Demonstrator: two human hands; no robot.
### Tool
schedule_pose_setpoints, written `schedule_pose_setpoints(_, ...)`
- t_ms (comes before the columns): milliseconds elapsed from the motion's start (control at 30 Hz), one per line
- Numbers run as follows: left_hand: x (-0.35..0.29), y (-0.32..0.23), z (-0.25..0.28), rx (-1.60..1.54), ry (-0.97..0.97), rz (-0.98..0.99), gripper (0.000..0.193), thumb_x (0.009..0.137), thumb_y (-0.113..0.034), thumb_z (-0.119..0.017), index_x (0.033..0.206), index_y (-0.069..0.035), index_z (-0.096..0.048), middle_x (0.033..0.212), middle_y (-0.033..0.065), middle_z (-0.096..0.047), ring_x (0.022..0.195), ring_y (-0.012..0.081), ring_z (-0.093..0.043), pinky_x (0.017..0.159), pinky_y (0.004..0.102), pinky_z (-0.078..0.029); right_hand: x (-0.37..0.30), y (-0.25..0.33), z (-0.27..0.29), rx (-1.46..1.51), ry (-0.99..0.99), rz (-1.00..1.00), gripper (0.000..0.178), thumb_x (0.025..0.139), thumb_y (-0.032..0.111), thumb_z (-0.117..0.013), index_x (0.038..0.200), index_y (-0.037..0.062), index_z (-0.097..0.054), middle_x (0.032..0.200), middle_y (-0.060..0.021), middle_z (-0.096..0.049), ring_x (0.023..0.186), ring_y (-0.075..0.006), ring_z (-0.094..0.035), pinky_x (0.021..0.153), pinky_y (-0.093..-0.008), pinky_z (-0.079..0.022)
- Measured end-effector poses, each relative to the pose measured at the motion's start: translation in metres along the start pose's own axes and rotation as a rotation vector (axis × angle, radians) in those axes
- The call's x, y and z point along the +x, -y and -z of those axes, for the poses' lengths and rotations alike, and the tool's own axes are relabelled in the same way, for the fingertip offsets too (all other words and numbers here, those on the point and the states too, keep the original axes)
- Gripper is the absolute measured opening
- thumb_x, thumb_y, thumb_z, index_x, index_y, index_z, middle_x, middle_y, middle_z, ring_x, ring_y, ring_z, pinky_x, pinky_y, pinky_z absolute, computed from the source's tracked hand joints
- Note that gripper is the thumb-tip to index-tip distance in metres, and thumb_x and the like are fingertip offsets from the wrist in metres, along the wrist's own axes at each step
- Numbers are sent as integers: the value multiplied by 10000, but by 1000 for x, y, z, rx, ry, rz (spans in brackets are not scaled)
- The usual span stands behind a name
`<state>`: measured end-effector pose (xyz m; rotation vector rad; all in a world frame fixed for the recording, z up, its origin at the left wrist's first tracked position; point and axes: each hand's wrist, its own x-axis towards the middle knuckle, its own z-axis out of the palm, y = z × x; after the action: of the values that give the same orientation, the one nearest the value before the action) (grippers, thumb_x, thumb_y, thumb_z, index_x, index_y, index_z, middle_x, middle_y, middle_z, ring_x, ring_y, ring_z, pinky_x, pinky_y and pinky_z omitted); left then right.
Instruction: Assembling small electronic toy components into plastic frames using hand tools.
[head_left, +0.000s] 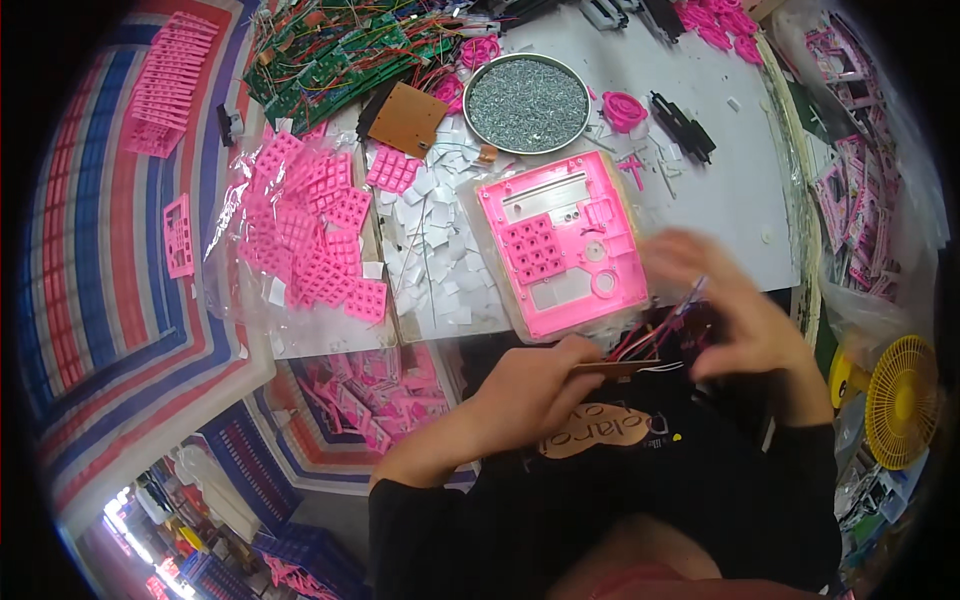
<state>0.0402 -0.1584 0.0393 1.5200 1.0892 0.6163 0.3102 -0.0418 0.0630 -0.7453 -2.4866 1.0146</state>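
My left hand [545, 385] is closed on the edge of a brown circuit board [612, 368], held nearly edge-on in front of my chest. Red, white and dark wires [655, 340] rise from the board toward my right hand [745, 325]. That hand is blurred by motion, its thumb and fingers spread apart around the wires; no grip on them shows. Just beyond both hands, a pink plastic housing [625, 240] lies open side up on a wrapped pad. A pink rubber keypad [535, 248] sits in its left part.
A round tin of small metal screws [528, 102] stands behind the housing. Pink keypads [310, 225] and white paper pieces [430, 245] lie left. Green circuit boards with wires [345, 60] are heaped at the back left. A yellow fan [900, 400] stands right.
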Motion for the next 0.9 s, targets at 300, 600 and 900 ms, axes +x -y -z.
schedule_pose_setpoints(300,-20,37,-23,-905,-165,249,668,998,22,-558,1573,-37,-224,1489,183,-469,1360,285,-523,1087,382,-435,76,-27,-39,559,164,-323,349,926,62,-664,1268,-7,-654,1119,-85,-729,978,-126,-672,873,-295,-543)
schedule_pose_setpoints(600,-25,30,-10,-903,-200,326,789,994,21,-559,1631,-41,-96,1494,200,-464,1391,285,-490,1142,389,-392,112,-34,-58,387,118,-293,327,919,83,-672,1238,11,-659,1078,-155,-729,981,-233,-711,868,-354,-546)
schedule_pose_setpoints(900,-26,16,25,450,-472,106,441,820,-48,-788,1237,-27,-646,1007,147,-707,871,285,-691,756,376,-555,130,-34,-64,-91,159,19,253,899,131,-686,1140,56,-663,932,-181,-704,914,-377,-679,798,-475,-524)
